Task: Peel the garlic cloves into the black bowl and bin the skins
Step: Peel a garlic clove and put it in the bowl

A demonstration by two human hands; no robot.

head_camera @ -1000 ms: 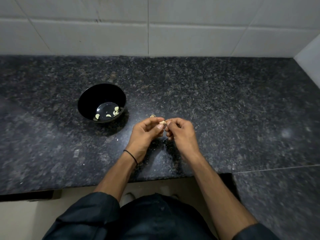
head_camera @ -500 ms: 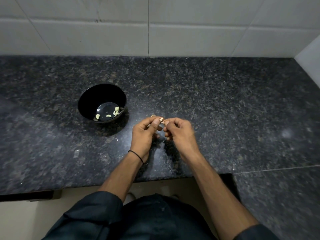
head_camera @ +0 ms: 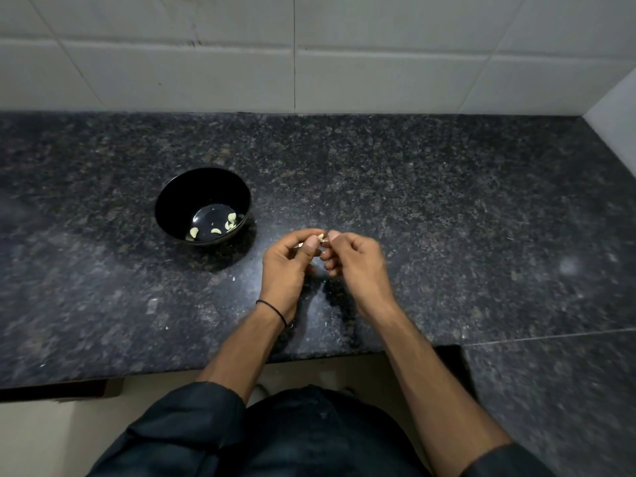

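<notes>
Head view of a dark speckled stone surface (head_camera: pixel 447 218), with the black bowl (head_camera: pixel 187 192) taken as reference. The bowl stands upright on the surface and holds several peeled cloves (head_camera: pixel 215 231) on the near right of its floor (pale yellow, loose, some touching one another). To the right of the bowl and slightly nearer the person, both hands meet above the surface. The left hand (head_camera: pixel 285 266), the closer to the bowl, has its fingers curled and pinches a garlic clove (head_camera: pixel 321 236) between thumb and forefinger; a thin black band (head_camera: pixel 275 309) circles its wrist. The right hand (head_camera: pixel 358 266), beyond the left as seen from the bowl, is likewise curled, its thumb and forefinger tips closed on the same clove; its outline is slightly blurred. Only a small pale part of the clove shows between the fingertips. A few pale flecks (head_camera: pixel 233 278) lie on the surface just nearer the person than the bowl. Behind the bowl, pale wall tiles (head_camera: pixel 378 63) rise from the back edge of the surface
</notes>
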